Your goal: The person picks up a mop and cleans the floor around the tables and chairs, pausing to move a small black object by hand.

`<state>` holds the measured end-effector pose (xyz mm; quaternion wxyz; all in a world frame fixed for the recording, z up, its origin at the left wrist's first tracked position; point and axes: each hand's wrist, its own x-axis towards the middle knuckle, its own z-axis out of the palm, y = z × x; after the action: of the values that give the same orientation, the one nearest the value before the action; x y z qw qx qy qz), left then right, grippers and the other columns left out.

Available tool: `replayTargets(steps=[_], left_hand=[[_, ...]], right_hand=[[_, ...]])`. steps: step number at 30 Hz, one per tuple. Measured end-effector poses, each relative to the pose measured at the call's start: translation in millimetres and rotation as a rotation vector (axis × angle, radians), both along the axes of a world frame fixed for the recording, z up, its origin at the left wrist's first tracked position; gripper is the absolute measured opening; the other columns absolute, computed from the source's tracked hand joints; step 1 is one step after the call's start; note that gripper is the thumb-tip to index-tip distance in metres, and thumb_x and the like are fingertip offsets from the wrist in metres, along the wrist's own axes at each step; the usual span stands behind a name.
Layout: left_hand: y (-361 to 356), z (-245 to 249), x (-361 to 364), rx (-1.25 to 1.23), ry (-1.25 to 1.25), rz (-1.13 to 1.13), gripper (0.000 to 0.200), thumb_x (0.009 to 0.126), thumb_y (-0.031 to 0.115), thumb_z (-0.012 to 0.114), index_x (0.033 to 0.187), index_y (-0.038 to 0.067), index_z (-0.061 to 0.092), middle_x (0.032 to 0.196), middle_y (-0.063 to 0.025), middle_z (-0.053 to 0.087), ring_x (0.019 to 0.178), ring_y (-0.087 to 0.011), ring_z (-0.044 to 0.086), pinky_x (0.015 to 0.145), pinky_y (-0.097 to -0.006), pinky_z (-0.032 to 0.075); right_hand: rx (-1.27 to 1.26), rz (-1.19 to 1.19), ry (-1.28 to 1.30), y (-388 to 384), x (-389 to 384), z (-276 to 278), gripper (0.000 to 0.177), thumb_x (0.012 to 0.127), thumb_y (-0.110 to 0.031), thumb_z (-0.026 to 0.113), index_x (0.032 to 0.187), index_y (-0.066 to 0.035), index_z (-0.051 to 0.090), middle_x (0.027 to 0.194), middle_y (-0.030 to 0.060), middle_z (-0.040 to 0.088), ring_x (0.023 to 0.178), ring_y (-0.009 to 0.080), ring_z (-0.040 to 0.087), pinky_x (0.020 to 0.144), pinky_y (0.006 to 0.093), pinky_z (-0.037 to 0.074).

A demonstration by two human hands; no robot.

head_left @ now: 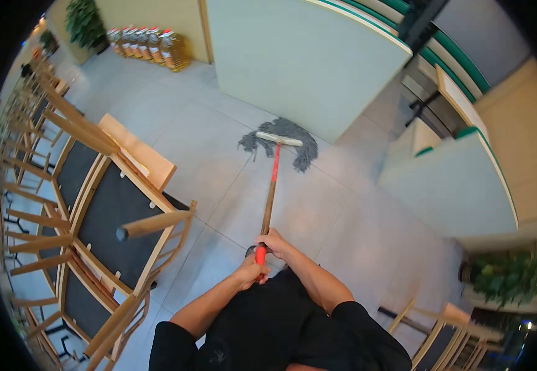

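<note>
A mop (269, 201) with a wooden handle stretches away from my body. Its grey string head (306, 151) lies spread on the tiled floor, under a white crossbar, close to the foot of a pale partition. My left hand (250, 272) is closed around the red grip at the handle's near end. Slightly farther up, my right hand (272, 242) wraps round the shaft where the red grip meets the wood. Part of a dark shoe shows beside the handle, below the hands.
Upturned wooden chairs (120, 222) rest on tables at left, legs jutting out. Behind the mop head stands a pale partition (305, 62); another low partition (448, 179) is at right. Several oil bottles (173, 51) line the back wall. A potted plant (506, 275) and chairs (441, 337) are lower right.
</note>
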<state>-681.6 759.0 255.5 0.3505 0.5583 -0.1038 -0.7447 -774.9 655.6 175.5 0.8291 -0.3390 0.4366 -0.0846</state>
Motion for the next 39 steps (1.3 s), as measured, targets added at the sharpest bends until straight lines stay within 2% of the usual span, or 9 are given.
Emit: replayTargets(steps=[2, 10, 18, 20, 23, 27, 29, 34, 39], left_hand=[[-5, 0, 13, 0.072, 0.009, -0.096, 0.029, 0.072, -0.005, 0.056, 0.095, 0.003, 0.041, 0.068, -0.0056, 0.049, 0.050, -0.0149, 0.050, 0.040, -0.0274, 0.040], [-30, 41, -31, 0.168, -0.234, 0.165, 0.025, 0.072, 0.007, 0.063, 0.088, 0.005, 0.044, 0.061, -0.0015, 0.046, 0.046, -0.0094, 0.044, 0.039, -0.0231, 0.036], [-6, 70, -139, 0.357, -0.159, 0.645, 0.032, 0.066, 0.003, 0.061, 0.097, 0.001, 0.052, 0.062, -0.0009, 0.048, 0.044, -0.0070, 0.040, 0.038, -0.0218, 0.030], [-5, 84, -163, 0.394, -0.149, 0.724, 0.030, 0.067, 0.002, 0.061, 0.096, 0.001, 0.052, 0.063, -0.0016, 0.049, 0.044, -0.0077, 0.041, 0.038, -0.0216, 0.030], [-21, 103, -169, 0.325, -0.184, 0.803, 0.027, 0.072, 0.004, 0.060, 0.098, 0.002, 0.052, 0.062, -0.0005, 0.048, 0.042, -0.0066, 0.040, 0.035, -0.0207, 0.029], [-68, 106, -147, 0.246, -0.182, 0.941, 0.026, 0.075, 0.008, 0.058, 0.098, 0.002, 0.049, 0.060, 0.0014, 0.046, 0.040, -0.0057, 0.038, 0.033, -0.0196, 0.029], [-97, 107, -114, 0.219, -0.173, 1.011, 0.023, 0.074, 0.007, 0.059, 0.094, 0.001, 0.051, 0.060, 0.0012, 0.048, 0.040, -0.0059, 0.040, 0.034, -0.0190, 0.030], [-164, 98, -13, 0.187, -0.036, 1.143, 0.027, 0.070, -0.004, 0.059, 0.094, -0.001, 0.047, 0.058, -0.0024, 0.044, 0.039, -0.0102, 0.041, 0.032, -0.0220, 0.026], [-220, 75, 77, 0.113, 0.031, 1.214, 0.027, 0.071, -0.005, 0.059, 0.093, 0.000, 0.045, 0.059, -0.0028, 0.044, 0.041, -0.0103, 0.042, 0.031, -0.0221, 0.029]], right_hand=[[0.025, 0.062, 0.015, -34, 10, -6, 0.015, 0.072, -0.009, 0.061, 0.080, -0.002, 0.049, 0.066, 0.0073, 0.053, 0.063, 0.0216, 0.059, 0.056, 0.0326, 0.049], [0.210, 0.089, 0.139, -166, 27, -120, 0.014, 0.074, 0.002, 0.054, 0.085, 0.004, 0.045, 0.074, 0.0161, 0.053, 0.068, 0.0308, 0.059, 0.065, 0.0477, 0.051], [0.494, 0.434, 0.404, -137, 1, -112, 0.023, 0.079, 0.005, 0.045, 0.100, 0.001, 0.036, 0.072, 0.0172, 0.049, 0.066, 0.0326, 0.056, 0.068, 0.0559, 0.049], [0.407, 0.537, 0.408, -120, -5, -129, 0.045, 0.078, 0.006, 0.046, 0.112, 0.001, 0.018, 0.079, 0.0182, 0.048, 0.065, 0.0313, 0.056, 0.066, 0.0543, 0.049], [0.320, 0.756, 0.323, -141, 17, -62, 0.063, 0.077, 0.007, 0.048, 0.115, 0.002, -0.001, 0.081, 0.0178, 0.047, 0.072, 0.0314, 0.058, 0.065, 0.0513, 0.050], [0.212, 0.807, 0.358, -176, 72, -43, 0.054, 0.076, 0.007, 0.051, 0.115, 0.005, 0.013, 0.080, 0.0185, 0.049, 0.072, 0.0317, 0.058, 0.066, 0.0514, 0.050], [0.225, 0.933, 0.260, -199, 110, -59, 0.034, 0.076, 0.006, 0.054, 0.104, 0.006, 0.034, 0.078, 0.0172, 0.051, 0.072, 0.0308, 0.058, 0.066, 0.0502, 0.049], [0.331, 0.843, 0.309, -238, 209, -61, 0.016, 0.076, 0.004, 0.054, 0.090, 0.004, 0.045, 0.072, 0.0152, 0.052, 0.062, 0.0291, 0.058, 0.059, 0.0459, 0.052], [0.248, 0.768, 0.267, -274, 268, 13, 0.009, 0.076, 0.002, 0.054, 0.083, 0.003, 0.048, 0.066, 0.0138, 0.050, 0.059, 0.0275, 0.057, 0.058, 0.0431, 0.054]])
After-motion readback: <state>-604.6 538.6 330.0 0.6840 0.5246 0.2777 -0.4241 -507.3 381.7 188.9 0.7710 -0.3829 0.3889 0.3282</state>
